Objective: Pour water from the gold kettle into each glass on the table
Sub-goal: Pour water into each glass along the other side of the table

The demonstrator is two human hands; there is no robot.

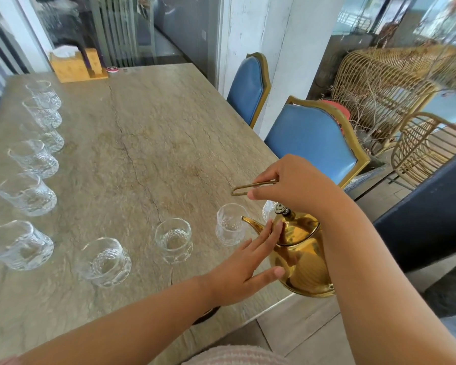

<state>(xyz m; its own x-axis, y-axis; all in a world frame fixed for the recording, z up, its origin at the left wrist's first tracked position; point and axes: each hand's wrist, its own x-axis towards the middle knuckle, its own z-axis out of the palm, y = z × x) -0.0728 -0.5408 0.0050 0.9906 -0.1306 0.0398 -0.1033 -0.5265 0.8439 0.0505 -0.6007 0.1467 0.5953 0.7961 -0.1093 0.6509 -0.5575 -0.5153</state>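
At the near right corner of the bench [156,127] is the gold kettle [304,259], its spout [250,222] pointing left toward the closest glass [229,225]; whether its base sits on the stone or hangs just clear of the edge, I cannot tell. My right grip [298,185] is curled round the thin wire handle [250,186], which is raised high above the lid knob [281,208]. My left grip [244,270] is spread flat with straight fingers and holds nothing; its fingertips lie against the kettle's shoulder beside the spout base, and the thumb is against the belly. I judge the kettle heavy if full. That slim hoop will likely pivot and dig into my fingers, so the polished, slippery body wants steadying from the side as I tip, and a flat palm suits that better than a pinch. A second glass [269,210] is half hidden behind the lid. The near row of glasses [173,239] runs along the front edge, and the left row of glasses [28,194] runs up the far side. All look empty, though water in patterned glass is hard to read. They seem light and brittle, so the spout should come over each rim without knocking it.
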